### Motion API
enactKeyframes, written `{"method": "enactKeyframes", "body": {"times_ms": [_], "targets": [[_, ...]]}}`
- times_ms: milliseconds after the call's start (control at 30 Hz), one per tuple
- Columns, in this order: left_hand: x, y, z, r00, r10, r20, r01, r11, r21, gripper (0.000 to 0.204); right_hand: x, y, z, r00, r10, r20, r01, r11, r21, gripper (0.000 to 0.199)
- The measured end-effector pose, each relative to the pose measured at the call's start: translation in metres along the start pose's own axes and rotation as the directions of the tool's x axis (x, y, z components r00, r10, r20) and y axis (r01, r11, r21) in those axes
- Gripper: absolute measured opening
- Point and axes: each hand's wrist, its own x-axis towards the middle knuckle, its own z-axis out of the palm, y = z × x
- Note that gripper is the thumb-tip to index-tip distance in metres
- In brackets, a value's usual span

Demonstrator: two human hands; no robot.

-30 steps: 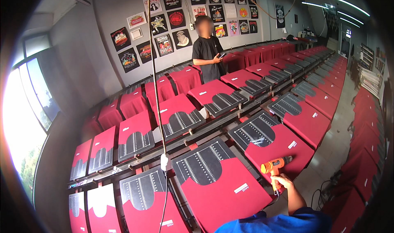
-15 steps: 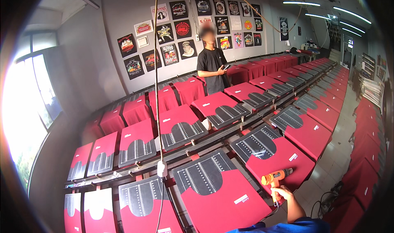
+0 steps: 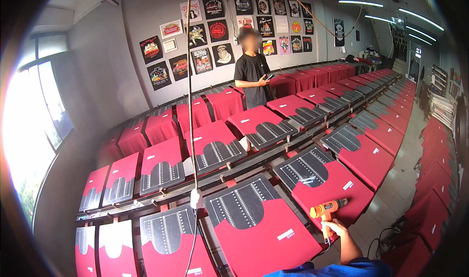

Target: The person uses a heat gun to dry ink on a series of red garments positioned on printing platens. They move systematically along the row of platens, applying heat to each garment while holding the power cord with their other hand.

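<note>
Just under the body of the orange heat gun [image 3: 323,210], the right hand [image 3: 336,227] has its grip curled round the handle. The left hand is out of sight, so I cannot tell what its grip does. Beyond the gun is a red cloth [image 3: 359,195] on a black board [image 3: 304,168], and left of the gun is a front red cloth [image 3: 259,245]. Both cloths are already laid out, so that part looks done. The gun part looks unfinished, but how much is left does not show.
</note>
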Motion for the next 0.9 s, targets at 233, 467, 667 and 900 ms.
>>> {"method": "enactKeyframes", "body": {"times_ms": [233, 467, 667, 900], "targets": [[0.005, -0.001, 0.002, 1.000, -0.009, 0.017, 0.008, 1.000, 0.013, 0.032, 0.005, 0.001, 0.000, 0.998, 0.021, 0.052, -0.022, 1.000, 0.019, 0.033], [0.009, 0.006, -0.003, 0.998, -0.045, 0.032, 0.043, 0.998, 0.038, 0.032, 0.012, 0.004, -0.007, 0.999, 0.049, 0.012, -0.048, 0.997, -0.056, 0.034], [0.010, -0.007, -0.024, 0.988, -0.149, 0.033, 0.146, 0.986, 0.084, 0.033, 0.022, 0.019, -0.023, 1.000, -0.009, 0.018, 0.011, 0.994, -0.112, 0.029], [0.003, -0.026, -0.015, 0.676, -0.733, 0.070, 0.614, 0.508, -0.604, 0.037, 0.008, 0.006, 0.011, 0.999, -0.024, -0.032, 0.023, 0.999, -0.024, 0.035]]}}
